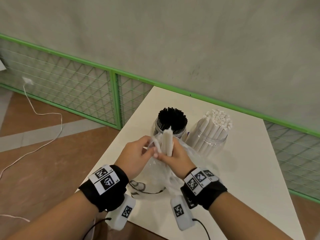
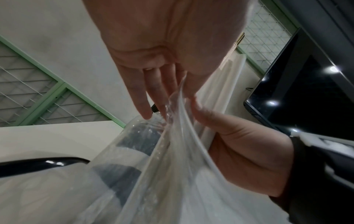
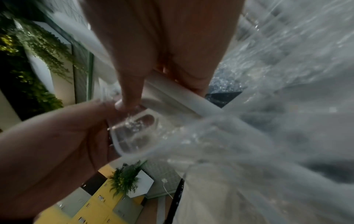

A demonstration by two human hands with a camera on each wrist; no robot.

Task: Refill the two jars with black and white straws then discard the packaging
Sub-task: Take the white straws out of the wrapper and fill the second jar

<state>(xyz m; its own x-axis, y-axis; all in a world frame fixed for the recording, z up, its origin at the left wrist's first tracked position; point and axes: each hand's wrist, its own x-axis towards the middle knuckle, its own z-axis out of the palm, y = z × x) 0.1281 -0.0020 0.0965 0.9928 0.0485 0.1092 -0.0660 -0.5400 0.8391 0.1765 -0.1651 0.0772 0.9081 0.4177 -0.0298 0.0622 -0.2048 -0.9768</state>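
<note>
Standing just in front of the black-straw jar (image 1: pixel 170 124), the person worked over a clear plastic bag (image 1: pixel 155 177) that sagged onto the bench (image 1: pixel 251 179). The right hand (image 1: pixel 174 157) was curled round a few white straws (image 1: pixel 167 142), holding them upright so their tops rose clear of the bag's mouth, nearly level with the black jar's rim. The left hand (image 1: pixel 136 156) pinched the bag's edge between thumb and fingers, the other fingers fairly straight; it seemed to be pulling the film aside so the straws could slide free without dragging the bag along. Right of the black jar, just beside it, the white-straw jar (image 1: pixel 210 135) already stood packed full, and the black one looked full too. So I judged these to be the last white straws, bound for the jar on the black jar's right, with the bag left to throw away after. The thin film clung around both hands, which might snag.
</note>
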